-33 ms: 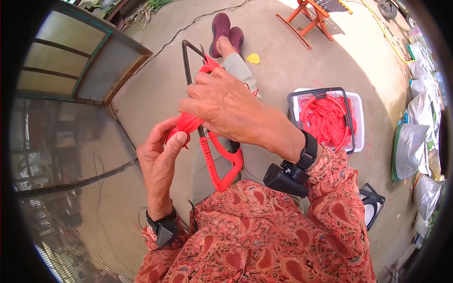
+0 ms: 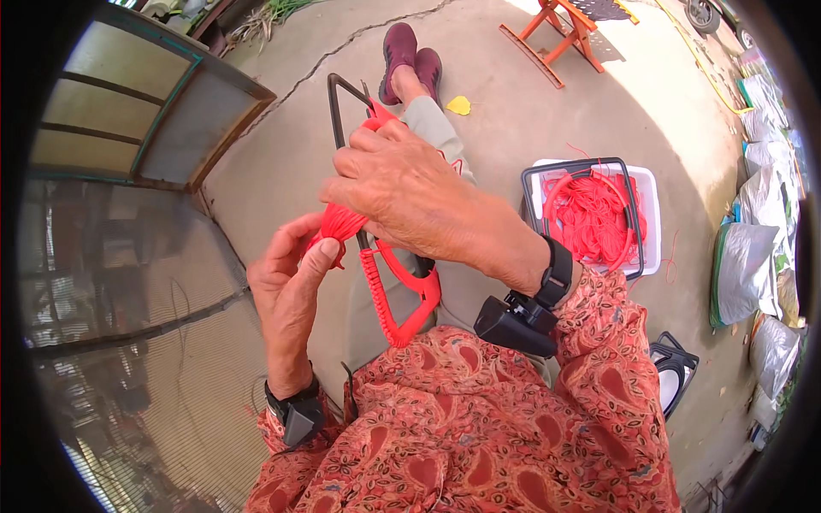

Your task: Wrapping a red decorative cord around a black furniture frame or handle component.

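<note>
A bundle of red cord [image 2: 342, 222] is pinched between the thumb and fingers of my left hand [image 2: 286, 278]. My right hand [image 2: 402, 184] is closed over the upper part of the same bundle, and its fingertips are partly hidden behind the knuckles. Under my hands, over my lap, lies a black frame [image 2: 335, 107] with a bent top. Joined to it is a red curved piece [image 2: 417, 318]; along its left side runs a tight row of coiled red cord [image 2: 376, 286]. My right hand covers the middle of the frame.
To the right, a white bin [image 2: 652, 218] holds a heap of red cord [image 2: 594, 218] and another black frame [image 2: 528, 192]. A black-and-white object [image 2: 673, 372] sits below it. A wooden folding stool [image 2: 560, 38] stands ahead; silvery sacks [image 2: 744, 274] line the right. Mesh [image 2: 154, 376] borders the left.
My right hand has shifted very slightly left. A loose red strand by my leg lies a little differently. My left hand keeps its hold on the bundle.
</note>
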A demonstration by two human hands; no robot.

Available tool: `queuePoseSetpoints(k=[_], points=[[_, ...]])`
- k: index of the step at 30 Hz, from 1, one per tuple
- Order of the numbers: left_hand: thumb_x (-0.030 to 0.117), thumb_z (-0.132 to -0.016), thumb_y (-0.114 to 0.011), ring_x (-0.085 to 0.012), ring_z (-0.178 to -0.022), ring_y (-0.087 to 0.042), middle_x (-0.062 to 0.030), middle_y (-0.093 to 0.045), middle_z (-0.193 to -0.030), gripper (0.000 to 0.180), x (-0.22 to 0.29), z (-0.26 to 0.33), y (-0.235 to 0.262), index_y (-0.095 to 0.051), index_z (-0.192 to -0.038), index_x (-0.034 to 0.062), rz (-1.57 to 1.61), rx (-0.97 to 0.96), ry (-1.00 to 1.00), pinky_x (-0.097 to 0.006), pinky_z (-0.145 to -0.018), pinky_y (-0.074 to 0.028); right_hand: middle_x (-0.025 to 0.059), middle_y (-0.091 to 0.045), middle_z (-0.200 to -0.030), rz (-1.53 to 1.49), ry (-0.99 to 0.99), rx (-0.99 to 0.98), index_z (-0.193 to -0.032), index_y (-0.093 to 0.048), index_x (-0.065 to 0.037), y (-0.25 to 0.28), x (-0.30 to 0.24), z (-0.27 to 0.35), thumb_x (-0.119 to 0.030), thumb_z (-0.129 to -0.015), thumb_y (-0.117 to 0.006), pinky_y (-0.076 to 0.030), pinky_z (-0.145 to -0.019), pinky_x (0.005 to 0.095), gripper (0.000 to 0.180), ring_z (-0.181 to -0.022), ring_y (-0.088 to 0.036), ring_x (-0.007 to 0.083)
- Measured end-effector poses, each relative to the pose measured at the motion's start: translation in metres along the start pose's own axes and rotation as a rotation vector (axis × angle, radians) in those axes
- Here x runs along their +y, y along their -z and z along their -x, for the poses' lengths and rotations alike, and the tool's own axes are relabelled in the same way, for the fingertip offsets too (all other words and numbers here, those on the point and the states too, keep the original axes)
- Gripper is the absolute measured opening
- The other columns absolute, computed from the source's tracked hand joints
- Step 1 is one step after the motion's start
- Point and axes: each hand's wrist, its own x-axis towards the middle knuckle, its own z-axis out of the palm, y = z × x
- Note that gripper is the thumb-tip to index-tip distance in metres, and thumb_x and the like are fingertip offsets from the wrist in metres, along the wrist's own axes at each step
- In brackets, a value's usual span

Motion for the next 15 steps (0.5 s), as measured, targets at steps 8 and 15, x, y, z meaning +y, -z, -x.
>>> queuePoseSetpoints(k=[8,15], points=[[0.009,-0.09,-0.063,-0.016,-0.083,-0.065,-0.0098,-0.068,-0.096,0.025,-0.033,-0.01,0.009,-0.06,-0.111,-0.0039,0.369,0.223,0.093,-0.032,-0.074,-0.055,0.0084,-0.061,-0.098,-0.383,-0.164,0.382,-0.098,-0.061,-0.006,0.009,-0.023,0.042,-0.001,-0.076,-0.065,-0.045,-0.08,0.035,0.023,-0.093,-0.058,0.0247],[0.005,-0.087,-0.066,-0.0139,-0.084,-0.065,-0.0099,-0.068,-0.096,0.025,-0.04,0.004,-0.019,-0.058,-0.11,-0.0035,0.52,0.092,0.213,-0.029,-0.078,-0.053,0.011,-0.059,-0.087,-0.724,-0.474,0.388,-0.096,-0.061,-0.002,-0.041,-0.031,0.07,0.0,-0.082,-0.063,-0.047,-0.071,0.0336,0.015,-0.08,-0.059,0.0261]])
